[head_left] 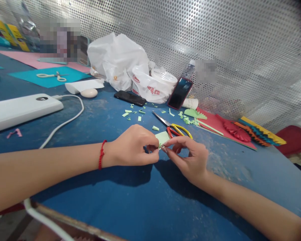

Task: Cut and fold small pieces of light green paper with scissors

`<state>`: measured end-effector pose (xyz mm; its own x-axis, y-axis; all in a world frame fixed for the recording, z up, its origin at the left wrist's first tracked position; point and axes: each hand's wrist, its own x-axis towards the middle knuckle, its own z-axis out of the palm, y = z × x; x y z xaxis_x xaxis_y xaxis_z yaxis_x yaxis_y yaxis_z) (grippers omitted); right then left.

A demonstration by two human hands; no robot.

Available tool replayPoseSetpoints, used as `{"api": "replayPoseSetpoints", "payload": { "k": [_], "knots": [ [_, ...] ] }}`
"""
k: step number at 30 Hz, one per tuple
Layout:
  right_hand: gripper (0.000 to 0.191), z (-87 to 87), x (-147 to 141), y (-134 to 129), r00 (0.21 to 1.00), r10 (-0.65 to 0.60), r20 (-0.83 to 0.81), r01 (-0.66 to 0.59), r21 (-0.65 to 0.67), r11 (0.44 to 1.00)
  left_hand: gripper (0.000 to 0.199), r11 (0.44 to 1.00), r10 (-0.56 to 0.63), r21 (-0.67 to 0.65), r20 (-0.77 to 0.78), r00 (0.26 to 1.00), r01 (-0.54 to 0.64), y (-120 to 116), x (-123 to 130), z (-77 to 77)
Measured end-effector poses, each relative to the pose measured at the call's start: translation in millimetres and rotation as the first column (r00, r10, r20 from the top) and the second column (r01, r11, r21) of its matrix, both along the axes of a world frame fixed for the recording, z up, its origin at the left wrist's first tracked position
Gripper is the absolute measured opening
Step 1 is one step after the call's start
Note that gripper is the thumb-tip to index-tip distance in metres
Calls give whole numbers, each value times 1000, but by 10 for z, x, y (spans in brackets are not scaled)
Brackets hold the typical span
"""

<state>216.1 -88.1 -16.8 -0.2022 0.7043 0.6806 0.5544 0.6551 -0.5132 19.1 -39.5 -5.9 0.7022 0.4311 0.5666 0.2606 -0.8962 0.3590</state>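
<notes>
My left hand (132,146) and right hand (188,157) pinch a pale green paper piece (162,138) between nearly closed fingertips, above the scuffed blue tabletop (115,201). Just beyond, steel scissors (174,129) with red-and-yellow loop handles lie among green paper snippets (132,112). At upper centre, a crumpled white plastic bag (117,63) with red print rests against perforated metal sheeting (240,43).
</notes>
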Motion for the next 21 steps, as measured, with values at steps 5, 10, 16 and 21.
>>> {"api": "replayPoseSetpoints", "payload": {
  "k": [5, 10, 16, 21],
  "knots": [
    [11, -3, 18, 14, 999, 28, -33, -30, -42, 999, 17, 999, 13, -52, 17, 1000, -12, -5, 6, 2],
    [9, -14, 24, 28, 999, 24, -44, -27, -61, 998, 18, 997, 8, -76, 10, 1000, -8, 5, 2, 3],
    [10, -16, 18, 30, 998, 13, -59, -17, -60, 998, 16, 994, -10, -106, 21, 1000, 12, 8, 0, 0],
    [15, -24, 15, 29, 994, 32, -101, -37, -43, 998, 17, 993, -5, -119, 24, 1000, 8, 12, 14, 5]
  ]
}}
